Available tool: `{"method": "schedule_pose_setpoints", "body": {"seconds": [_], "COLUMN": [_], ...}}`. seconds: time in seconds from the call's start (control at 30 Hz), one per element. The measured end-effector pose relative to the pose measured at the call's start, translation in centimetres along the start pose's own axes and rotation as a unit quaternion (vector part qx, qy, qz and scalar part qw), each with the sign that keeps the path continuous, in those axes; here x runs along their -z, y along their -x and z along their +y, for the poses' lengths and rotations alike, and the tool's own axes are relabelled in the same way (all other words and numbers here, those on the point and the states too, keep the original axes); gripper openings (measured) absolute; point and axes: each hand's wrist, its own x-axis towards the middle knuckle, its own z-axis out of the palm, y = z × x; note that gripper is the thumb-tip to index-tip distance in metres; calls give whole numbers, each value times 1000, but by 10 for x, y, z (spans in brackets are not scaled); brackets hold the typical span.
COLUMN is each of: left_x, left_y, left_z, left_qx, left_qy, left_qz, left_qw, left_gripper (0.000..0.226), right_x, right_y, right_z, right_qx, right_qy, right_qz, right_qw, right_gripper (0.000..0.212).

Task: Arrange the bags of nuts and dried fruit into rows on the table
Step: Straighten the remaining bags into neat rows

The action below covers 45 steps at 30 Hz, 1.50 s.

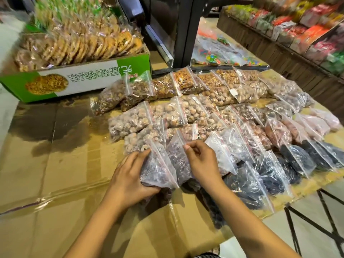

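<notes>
Many clear, red-zipped bags [130, 121] lie in overlapping rows.

Bare forearms [104, 220] lead to the left hand [130, 181] and right hand [202, 162]; a sliver of dark-striped fabric [206, 255] shows below.

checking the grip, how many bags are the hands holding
2: left hand holds the nearest dark-fruit bag; right hand pinches the top of the next bag. More may hide beneath.

bags [188, 116]: clear, red zip strips | box [78, 79]: green-white | cardboard [55, 164]: tan | far-row nuts [186, 79]: golden-brown
</notes>
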Motion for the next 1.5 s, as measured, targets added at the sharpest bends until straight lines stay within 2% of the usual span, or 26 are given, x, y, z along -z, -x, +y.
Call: {"method": "schedule_pose_setpoints", "body": {"seconds": [0.07,0.17,0.2,0.33,0.4,0.47,0.53,0.6,0.73,0.77,0.87,0.93,1.0,1.13,1.27,1.33,1.4,1.5], "left_x": [-5,-22,-28,-25,-18,-15,-20,-31,-55,-59,-63,-64,-64,-64,-61,-61,-60,-60], "left_y": [-5,-9,-9,-10,-12,-21,-39,-64,-111,-115,-114,-108,-104,-98,-94,-92,-89,-88], "left_z": [5,12,12,22,37,57,72,83,92,92,96,95,90,80,81,81,82,86], "left_qx": [-3,45,61,83,85,63,33,33,145,144,95,90,104,128,131,134,139,136], "left_qy": [-47,-77,-70,-17,30,53,42,51,120,97,22,40,111,194,222,232,239,232], "left_qz": [-33,-144,-151,-128,-120,-86,-43,-32,-123,-135,-135,-123,-107,-86,-60,-47,-36,-36], "left_qw": [998,986,984,988,989,993,998,998,974,976,986,988,983,969,964,962,960,963], "left_gripper": [103,130,133,134,126,112,106,99,91,86,71,56,43,46,54,49,41,43], "right_x": [7,31,42,89,106,114,113,107,90,88,85,80,74,73,76,72,64,56], "right_y": [-5,-13,-15,-21,-23,-21,-18,-16,-20,-24,-42,-51,-53,-50,-48,-45,-42,-40], "right_z": [5,11,12,18,29,42,51,57,62,60,52,49,50,57,62,62,63,70], "right_qx": [-14,-1,10,34,2,-47,-73,-93,-105,-103,-71,-44,-16,15,-13,-27,-34,-12], "right_qy": [10,104,124,197,232,248,226,174,126,124,160,160,120,31,-77,-111,-104,5], "right_qz": [3,-25,-24,70,98,82,46,16,4,0,-21,-14,7,27,73,89,92,72], "right_qw": [1000,994,992,977,968,964,970,980,986,987,984,986,993,999,994,989,990,997], "right_gripper": [8,5,6,14,24,32,32,31,23,16,26,23,22,19,24,24,22,18]}}
